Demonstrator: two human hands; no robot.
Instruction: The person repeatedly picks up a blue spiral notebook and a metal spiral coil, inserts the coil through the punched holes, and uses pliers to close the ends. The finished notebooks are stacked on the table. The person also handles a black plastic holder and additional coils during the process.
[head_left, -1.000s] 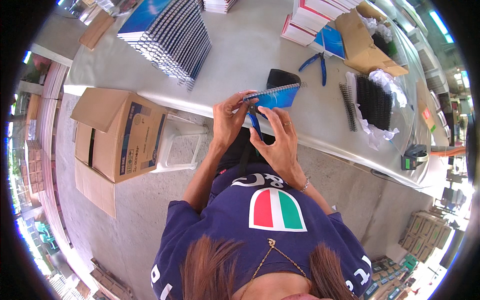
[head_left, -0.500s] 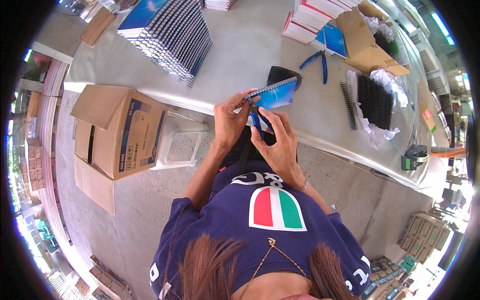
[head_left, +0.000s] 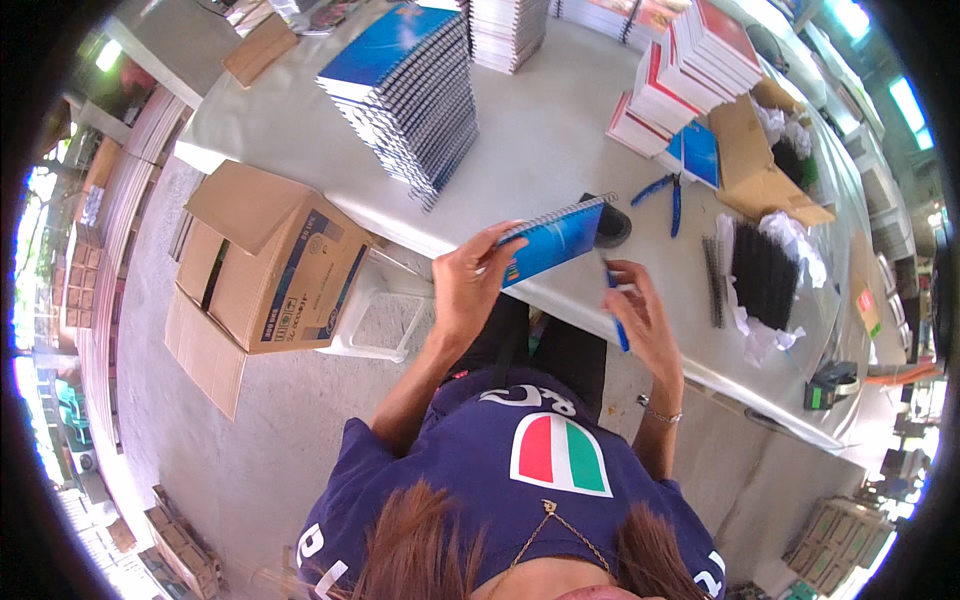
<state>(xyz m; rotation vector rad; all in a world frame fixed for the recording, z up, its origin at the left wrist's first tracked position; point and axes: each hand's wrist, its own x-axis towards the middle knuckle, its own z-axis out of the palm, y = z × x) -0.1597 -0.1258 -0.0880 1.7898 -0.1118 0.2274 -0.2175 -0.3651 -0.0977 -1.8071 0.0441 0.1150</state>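
Observation:
A blue spiral-bound notebook (head_left: 556, 242) is gripped at its left end by my left hand (head_left: 474, 284), fingers closed around it, with the wire coil along its upper edge. My right hand (head_left: 645, 318) is apart from the notebook, to its right at the table's edge, closed on blue-handled pliers (head_left: 616, 318). The jaws of those pliers are blurred. Just behind the notebook's right end lies a dark, rounded object (head_left: 612, 228) whose kind I cannot make out. A second pair of blue-handled pliers (head_left: 675, 203) rests farther back on the table.
A tall stack of blue spiral notebooks (head_left: 425, 110) stands at the back left, red-edged books (head_left: 665, 95) at the back right. Black binding coils (head_left: 765, 270) lie on white paper to the right. An open cardboard box (head_left: 285, 270) sits on a white stool (head_left: 385, 318).
My right hand has drawn the pliers away from the notebook's coil, out to the right. The notebook shows more of its cover. The view has shifted too.

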